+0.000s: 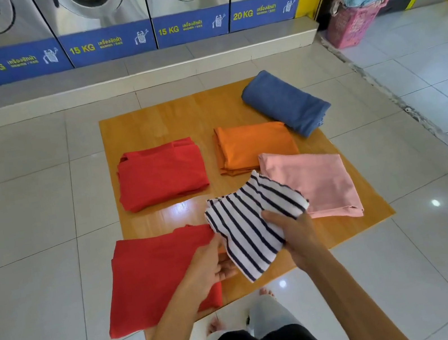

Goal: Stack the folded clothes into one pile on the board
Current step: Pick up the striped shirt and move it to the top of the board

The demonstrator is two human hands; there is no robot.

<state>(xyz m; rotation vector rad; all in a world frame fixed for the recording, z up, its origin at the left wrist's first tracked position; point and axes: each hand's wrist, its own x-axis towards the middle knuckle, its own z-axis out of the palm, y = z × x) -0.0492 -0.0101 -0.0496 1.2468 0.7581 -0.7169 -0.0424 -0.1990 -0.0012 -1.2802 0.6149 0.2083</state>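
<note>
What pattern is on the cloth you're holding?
White with dark navy stripes, on the striped cloth; the head view shows it.

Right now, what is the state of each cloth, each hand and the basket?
Striped cloth: folded, held up by both hands.
Near red cloth: folded, partly off the board.
Far red cloth: folded, lying alone.
Orange cloth: folded flat.
Pink cloth: folded flat.
Blue cloth: folded thick.
Left hand: holds striped cloth.
Right hand: grips striped cloth.
Basket: full.
</note>
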